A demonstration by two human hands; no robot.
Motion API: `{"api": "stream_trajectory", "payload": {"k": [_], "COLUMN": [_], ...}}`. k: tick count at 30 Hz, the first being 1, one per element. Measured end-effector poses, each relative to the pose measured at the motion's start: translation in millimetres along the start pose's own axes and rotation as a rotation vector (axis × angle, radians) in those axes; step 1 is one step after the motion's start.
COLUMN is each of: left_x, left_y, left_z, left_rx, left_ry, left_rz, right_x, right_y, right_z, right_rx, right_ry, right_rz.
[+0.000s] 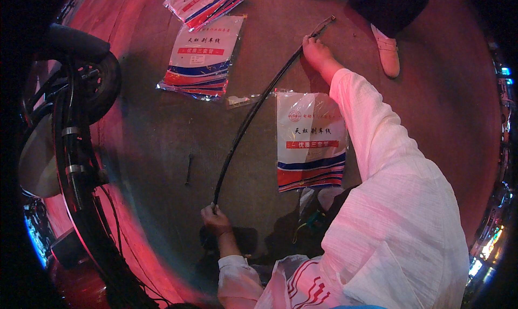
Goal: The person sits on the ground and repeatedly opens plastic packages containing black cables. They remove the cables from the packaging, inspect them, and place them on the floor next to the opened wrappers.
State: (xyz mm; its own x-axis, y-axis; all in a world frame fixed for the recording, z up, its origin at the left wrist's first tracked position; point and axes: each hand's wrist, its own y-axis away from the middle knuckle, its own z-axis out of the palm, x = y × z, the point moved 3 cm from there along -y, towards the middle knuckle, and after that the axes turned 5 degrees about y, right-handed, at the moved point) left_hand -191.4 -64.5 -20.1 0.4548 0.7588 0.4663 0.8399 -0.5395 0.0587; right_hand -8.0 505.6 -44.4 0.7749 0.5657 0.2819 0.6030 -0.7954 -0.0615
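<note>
A long bundle of black cables (245,123) stretches diagonally above the floor, from near me on the left to farther off on the right. At its near end my left hand (216,219) is closed around it. My right hand (318,53) grips it close to the far end, where thin cable tips with a metal end stick out past the fingers. A white plastic packet (310,120) with red and blue stripes lies flat beside my right forearm.
More striped packets are stacked in one pile (202,55) and another pile (202,4) at the far left. A bolt-like piece (189,168) lies on the floor. A vehicle's wheel and black tubing (70,136) stand left. Another person's shoe (387,55) is at the far right.
</note>
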Motion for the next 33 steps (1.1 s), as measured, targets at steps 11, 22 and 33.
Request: {"api": "stream_trajectory", "payload": {"k": [11,22,33], "left_x": [1,6,-7], "left_y": [1,2,3], "left_z": [-1,-3,4], "left_rx": [-0.005,-0.012,-0.030], "left_ry": [-0.023,-0.094,0.050], "left_rz": [0.009,-0.020,-0.068], "right_x": [0,2,-149], "right_y": [-2,-2,164], "right_z": [9,17,-92], "right_rx": [0.072,0.021,-0.065], "right_ry": [0.065,0.031,-0.746], "right_rz": [-0.033,-0.021,-0.641]}}
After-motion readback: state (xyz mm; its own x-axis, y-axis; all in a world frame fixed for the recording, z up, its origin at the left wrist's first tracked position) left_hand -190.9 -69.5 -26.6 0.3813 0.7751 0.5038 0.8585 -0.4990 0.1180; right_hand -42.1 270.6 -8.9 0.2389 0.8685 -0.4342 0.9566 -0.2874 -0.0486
